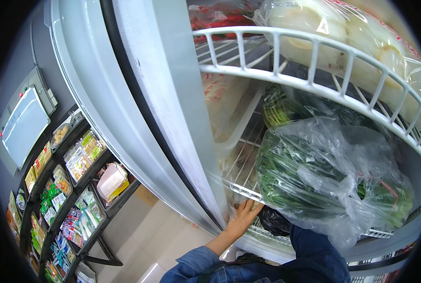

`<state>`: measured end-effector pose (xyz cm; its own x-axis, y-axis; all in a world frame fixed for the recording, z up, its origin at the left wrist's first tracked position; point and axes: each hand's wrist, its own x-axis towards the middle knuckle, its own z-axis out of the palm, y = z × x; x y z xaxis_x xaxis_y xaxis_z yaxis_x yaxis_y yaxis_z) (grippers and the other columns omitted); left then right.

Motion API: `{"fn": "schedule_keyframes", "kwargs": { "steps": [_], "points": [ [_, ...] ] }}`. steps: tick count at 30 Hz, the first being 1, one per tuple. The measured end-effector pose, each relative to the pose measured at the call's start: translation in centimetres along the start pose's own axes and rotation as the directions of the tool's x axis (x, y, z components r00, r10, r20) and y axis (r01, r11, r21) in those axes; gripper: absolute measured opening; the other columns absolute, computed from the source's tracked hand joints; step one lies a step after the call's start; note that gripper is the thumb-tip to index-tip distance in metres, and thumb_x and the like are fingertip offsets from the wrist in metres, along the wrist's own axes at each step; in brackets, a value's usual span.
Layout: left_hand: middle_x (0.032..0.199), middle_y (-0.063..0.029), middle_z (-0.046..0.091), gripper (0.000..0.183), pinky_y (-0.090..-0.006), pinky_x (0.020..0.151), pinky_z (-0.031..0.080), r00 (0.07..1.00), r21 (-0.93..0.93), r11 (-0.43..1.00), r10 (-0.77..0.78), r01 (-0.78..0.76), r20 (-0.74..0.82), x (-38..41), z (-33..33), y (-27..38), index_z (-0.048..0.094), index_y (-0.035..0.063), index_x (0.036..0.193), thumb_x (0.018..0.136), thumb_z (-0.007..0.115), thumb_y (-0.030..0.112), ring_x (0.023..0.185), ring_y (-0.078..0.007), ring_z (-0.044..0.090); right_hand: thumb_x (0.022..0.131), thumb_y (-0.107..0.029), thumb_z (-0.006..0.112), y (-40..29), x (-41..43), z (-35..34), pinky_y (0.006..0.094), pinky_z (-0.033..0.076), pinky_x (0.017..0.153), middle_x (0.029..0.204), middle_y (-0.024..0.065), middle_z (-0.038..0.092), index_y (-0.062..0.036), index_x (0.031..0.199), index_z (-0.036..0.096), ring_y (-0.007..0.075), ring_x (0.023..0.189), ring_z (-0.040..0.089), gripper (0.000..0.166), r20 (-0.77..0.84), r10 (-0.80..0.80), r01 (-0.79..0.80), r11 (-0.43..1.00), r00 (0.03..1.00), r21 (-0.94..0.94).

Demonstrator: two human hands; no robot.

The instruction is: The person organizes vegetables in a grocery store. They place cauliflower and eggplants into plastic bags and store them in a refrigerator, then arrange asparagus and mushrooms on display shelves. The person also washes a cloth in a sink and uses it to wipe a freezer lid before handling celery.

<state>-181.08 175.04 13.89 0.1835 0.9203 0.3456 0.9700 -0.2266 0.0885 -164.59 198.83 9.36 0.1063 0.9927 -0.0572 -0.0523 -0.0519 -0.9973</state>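
Observation:
My left hand (244,217) is at the front lip of a white wire shelf (244,191) inside a refrigerated cabinet. Its fingers meet the lip from below; whether they grip it is not clear. A large clear plastic bag of long green leafy vegetables (302,173), knotted at the front, bulges over the shelf edge. My right hand is out of sight, with only its dark blue sleeve (313,251) showing under that bag. Between the sleeve and my left hand sits a black plastic bag (274,221) on a lower level. Behind the big bag lies a bundle of green stalks (277,108) in plastic.
A white shelf guard rail (313,63) curves above, with bagged large white vegetables (309,35) and red produce (221,19) behind it. The cabinet's door (125,106) stands at my left. Beyond it are black racks of packaged goods (83,159) and tiled floor (150,237).

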Motion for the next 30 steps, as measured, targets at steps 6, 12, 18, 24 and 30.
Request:
{"fn": "schedule_keyframes", "kwargs": {
  "steps": [6, 12, 18, 24, 30],
  "points": [
    [0.145, -0.0242, 0.025, 0.059, -0.0517, 0.106, 0.028, 0.978, -0.356, 0.934, -0.104, 0.033, -0.182, 3.2, -0.8, -1.5, 0.033, 0.0105, 0.141, 0.084, 0.046, 0.009, 0.127, -0.0438, 0.034, 0.091, -0.027, 0.051, 1.0, -2.2, 2.8, 0.0451, 0.035, 0.096, 0.129, 0.0187, 0.044, -0.0022, 0.134, 0.036, 0.0361, 0.115, 0.044, 0.052, 0.006, -0.041, 0.041, 0.998, 0.999, -0.051],
    [0.148, -0.0181, 0.024, 0.049, -0.0629, 0.106, 0.016, 0.968, -0.276, 0.935, -0.245, 0.222, -0.052, 5.5, -3.5, 0.4, 0.04, 0.0112, 0.138, 0.09, 0.044, 0.02, 0.133, -0.0382, 0.03, 0.091, -0.027, 0.051, 2.2, -3.1, 3.2, 0.0454, 0.035, 0.096, 0.129, 0.0191, 0.045, -0.002, 0.134, 0.037, 0.0365, 0.114, 0.044, 0.052, -0.046, -0.075, 0.07, 0.992, 0.996, -0.108],
    [0.145, -0.0208, 0.029, 0.055, -0.0702, 0.1, 0.016, 0.927, -0.303, 0.936, -0.266, 0.181, -0.266, 8.4, -3.4, -0.5, 0.036, 0.0062, 0.139, 0.089, 0.047, 0.027, 0.131, -0.0432, 0.029, 0.091, -0.026, 0.051, 2.5, -3.9, 5.0, 0.0456, 0.035, 0.095, 0.128, 0.0195, 0.045, -0.0017, 0.133, 0.037, 0.037, 0.113, 0.044, 0.051, -0.033, -0.123, 0.116, 0.981, 0.992, -0.154],
    [0.14, -0.0214, 0.037, 0.051, -0.0615, 0.101, 0.023, 0.84, -0.355, 0.929, -0.273, 0.104, -0.469, 9.6, -3.4, -0.6, 0.041, 0.007, 0.135, 0.089, 0.047, 0.028, 0.126, -0.0404, 0.038, 0.09, -0.026, 0.051, 3.9, -8.3, 5.7, 0.0459, 0.035, 0.095, 0.127, 0.02, 0.046, -0.0015, 0.133, 0.038, 0.0375, 0.112, 0.045, 0.051, -0.014, -0.127, 0.123, 0.982, 0.992, -0.146],
    [0.136, -0.0193, 0.041, 0.051, -0.0549, 0.106, 0.019, 0.869, -0.594, 0.801, -0.235, -0.08, -0.435, 6.0, -2.6, 0.3, 0.046, 0.0075, 0.131, 0.083, 0.059, 0.014, 0.126, -0.0412, 0.036, 0.09, -0.026, 0.051, 2.7, -7.4, 3.8, 0.0461, 0.036, 0.094, 0.126, 0.0204, 0.046, -0.0012, 0.132, 0.039, 0.038, 0.111, 0.045, 0.05, -0.007, -0.129, 0.125, 0.974, 0.992, -0.191]
  ]
}}
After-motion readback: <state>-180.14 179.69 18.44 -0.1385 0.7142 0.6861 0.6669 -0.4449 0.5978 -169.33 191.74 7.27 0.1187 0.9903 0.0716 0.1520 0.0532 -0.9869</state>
